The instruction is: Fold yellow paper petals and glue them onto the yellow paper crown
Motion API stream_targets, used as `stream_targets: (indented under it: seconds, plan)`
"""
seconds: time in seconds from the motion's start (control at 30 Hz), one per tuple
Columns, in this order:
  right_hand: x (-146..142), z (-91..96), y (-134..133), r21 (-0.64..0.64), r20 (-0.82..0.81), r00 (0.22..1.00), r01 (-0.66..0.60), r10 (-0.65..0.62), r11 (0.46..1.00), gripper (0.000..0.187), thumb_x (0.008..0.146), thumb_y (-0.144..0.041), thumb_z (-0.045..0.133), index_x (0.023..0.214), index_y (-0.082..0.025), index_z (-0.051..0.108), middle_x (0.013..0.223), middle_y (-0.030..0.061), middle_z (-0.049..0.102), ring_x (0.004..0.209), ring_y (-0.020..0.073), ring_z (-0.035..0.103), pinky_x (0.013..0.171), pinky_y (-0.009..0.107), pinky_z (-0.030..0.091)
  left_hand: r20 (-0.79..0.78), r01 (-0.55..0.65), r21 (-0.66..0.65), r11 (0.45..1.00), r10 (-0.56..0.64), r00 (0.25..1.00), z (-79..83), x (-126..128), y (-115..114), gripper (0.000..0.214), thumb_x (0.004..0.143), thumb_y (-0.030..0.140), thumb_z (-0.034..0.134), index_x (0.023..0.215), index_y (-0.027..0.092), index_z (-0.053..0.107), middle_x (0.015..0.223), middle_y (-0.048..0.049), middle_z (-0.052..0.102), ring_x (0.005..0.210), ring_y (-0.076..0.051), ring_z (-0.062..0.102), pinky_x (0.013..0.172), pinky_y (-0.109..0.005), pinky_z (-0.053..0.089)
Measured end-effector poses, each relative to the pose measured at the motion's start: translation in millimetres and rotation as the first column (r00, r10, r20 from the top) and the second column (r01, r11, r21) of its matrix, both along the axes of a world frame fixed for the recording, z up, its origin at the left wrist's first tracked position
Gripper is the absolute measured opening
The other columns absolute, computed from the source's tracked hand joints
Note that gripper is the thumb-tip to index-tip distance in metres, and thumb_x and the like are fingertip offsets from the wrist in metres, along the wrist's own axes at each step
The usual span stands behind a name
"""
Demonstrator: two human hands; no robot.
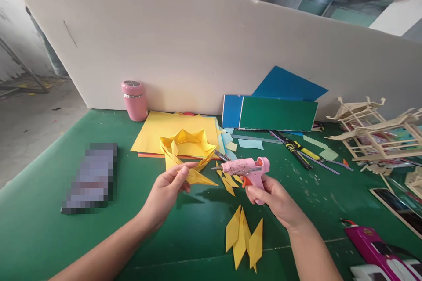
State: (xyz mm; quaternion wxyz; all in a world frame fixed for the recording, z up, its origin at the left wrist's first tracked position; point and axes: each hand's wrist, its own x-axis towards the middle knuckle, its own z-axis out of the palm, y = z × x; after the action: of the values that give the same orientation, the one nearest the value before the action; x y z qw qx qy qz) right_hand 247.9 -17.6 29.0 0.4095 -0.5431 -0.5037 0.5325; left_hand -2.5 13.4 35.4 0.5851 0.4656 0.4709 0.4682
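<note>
A ring of folded yellow paper [189, 151] is pinched between the thumb and fingers of my left hand [173, 182], raised above the green table. One pointed piece of the ring sticks out to the right. My right hand [268, 193] grips a pink hot glue gun [242, 167] by its handle, near the orange trigger. Its nozzle points left at the ring, a small gap apart. Below the glue gun, several folded yellow paper pieces [244, 237] lie on the table, and more small yellow pieces [227, 182] lie behind it.
Yellow sheets [148, 131] are stacked at the back beside a pink thermos [135, 101]. Box cutters [298, 151] and paper scraps lie back right, before green and blue boards [278, 113]. Wooden stick models [379, 131] stand far right. A magenta device [367, 239] is front right; a blurred-out object [94, 178] lies left.
</note>
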Motion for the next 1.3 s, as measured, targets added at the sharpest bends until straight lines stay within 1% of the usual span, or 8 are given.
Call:
stream_targets:
  seconds: [0.23, 0.37, 0.43, 0.6, 0.8, 1.0, 1.17, 1.3]
  plan:
    - [-9, -3.6, 3, 0.02, -0.044, 0.985, 0.167, -0.166, 0.986, 0.046, 0.067, -0.06, 0.068, 0.077, -0.015, 0.061, 0.045, -0.0078, 0.037, 0.045, 0.01, 0.036, 0.048, 0.025, 0.032, 0.022, 0.036, -0.072, 0.997, -0.035, 0.999, -1.9, 2, 0, 0.04, 0.06, 0.049, 0.076, 0.082, 0.017, 0.074, 0.061, 0.0016, 0.062, 0.055, -0.01, 0.051, 0.058, -0.023, 0.046]
    - [-11, -3.2, 3, 0.038, -0.004, 0.967, 0.256, -0.256, 0.966, 0.046, 0.065, -0.061, 0.069, 0.072, -0.017, 0.059, 0.047, -0.0057, 0.043, 0.044, 0.0098, 0.036, 0.046, 0.024, 0.03, 0.012, 0.114, -0.089, 0.989, -0.114, 0.993, -3.3, 2, -2, 0.033, 0.057, 0.04, 0.079, 0.081, 0.018, 0.071, 0.07, -0.0003, 0.066, 0.062, -0.013, 0.057, 0.065, -0.027, 0.049]
    - [-12, -3.0, 3, 0.045, -0.006, 0.961, 0.277, -0.277, 0.96, 0.045, 0.065, -0.06, 0.07, 0.07, -0.017, 0.058, 0.048, -0.0047, 0.046, 0.044, 0.0094, 0.037, 0.045, 0.023, 0.03, -0.001, 0.139, -0.042, 0.989, -0.139, 0.99, -4.4, 2, -2, 0.028, 0.059, 0.038, 0.077, 0.076, 0.018, 0.068, 0.072, -0.0009, 0.065, 0.064, -0.014, 0.058, 0.065, -0.027, 0.05]
    - [-14, -2.2, 2, 0.067, 0.051, 0.971, 0.231, -0.234, 0.971, 0.045, 0.064, -0.06, 0.07, 0.058, -0.018, 0.056, 0.049, -0.0001, 0.053, 0.046, 0.011, 0.045, 0.043, 0.023, 0.033, -0.069, 0.117, 0.118, 0.986, -0.109, 0.992, -6.6, 1, 2, 0.025, 0.066, 0.042, 0.07, 0.065, 0.019, 0.061, 0.085, -0.0048, 0.066, 0.075, -0.018, 0.06, 0.064, -0.029, 0.051]
    - [-16, -6.8, 1, 0.051, 0.094, 0.986, 0.13, -0.135, 0.99, 0.045, 0.065, -0.06, 0.069, 0.054, -0.017, 0.059, 0.045, 0.0003, 0.054, 0.047, 0.0131, 0.052, 0.046, 0.024, 0.041, -0.107, 0.04, 0.127, 0.991, -0.027, 0.994, -4.9, -4, 5, 0.019, 0.07, 0.037, 0.061, 0.073, 0.019, 0.065, 0.071, -0.0004, 0.063, 0.061, -0.015, 0.059, 0.064, -0.029, 0.052]
    - [-16, -11.8, 1, 0.033, 0.106, 0.989, 0.105, -0.108, 0.994, 0.047, 0.065, -0.061, 0.068, 0.077, -0.016, 0.07, 0.043, -0.0014, 0.054, 0.047, 0.0164, 0.057, 0.048, 0.027, 0.047, -0.159, 0.032, 0.217, 0.976, 0.003, 0.987, -0.3, -7, 7, 0.022, 0.07, 0.039, 0.064, 0.079, 0.019, 0.061, 0.076, -0.001, 0.062, 0.064, -0.016, 0.06, 0.06, -0.028, 0.053]
    - [-21, -10.3, -1, 0.055, 0.129, 0.989, 0.072, -0.079, 0.996, 0.044, 0.067, -0.06, 0.066, 0.062, -0.016, 0.065, 0.048, 0.0023, 0.059, 0.05, 0.0178, 0.06, 0.051, 0.028, 0.049, -0.19, 0.003, 0.349, 0.937, 0.067, 0.979, -8.1, -9, 13, 0.026, 0.072, 0.033, 0.065, 0.093, 0.022, 0.055, 0.073, 0.0018, 0.061, 0.066, -0.014, 0.061, 0.061, -0.027, 0.053]
    - [-25, -11.3, -1, 0.09, 0.098, 0.992, 0.073, -0.082, 0.993, 0.043, 0.067, -0.06, 0.068, 0.069, -0.017, 0.066, 0.054, 0.0033, 0.063, 0.052, 0.017, 0.06, 0.053, 0.029, 0.052, -0.202, -0.012, 0.373, 0.928, 0.093, 0.975, -7.8, -12, 15, 0.03, 0.074, 0.031, 0.063, 0.099, 0.023, 0.049, 0.068, 0.0038, 0.06, 0.065, -0.014, 0.061, 0.063, -0.027, 0.052]
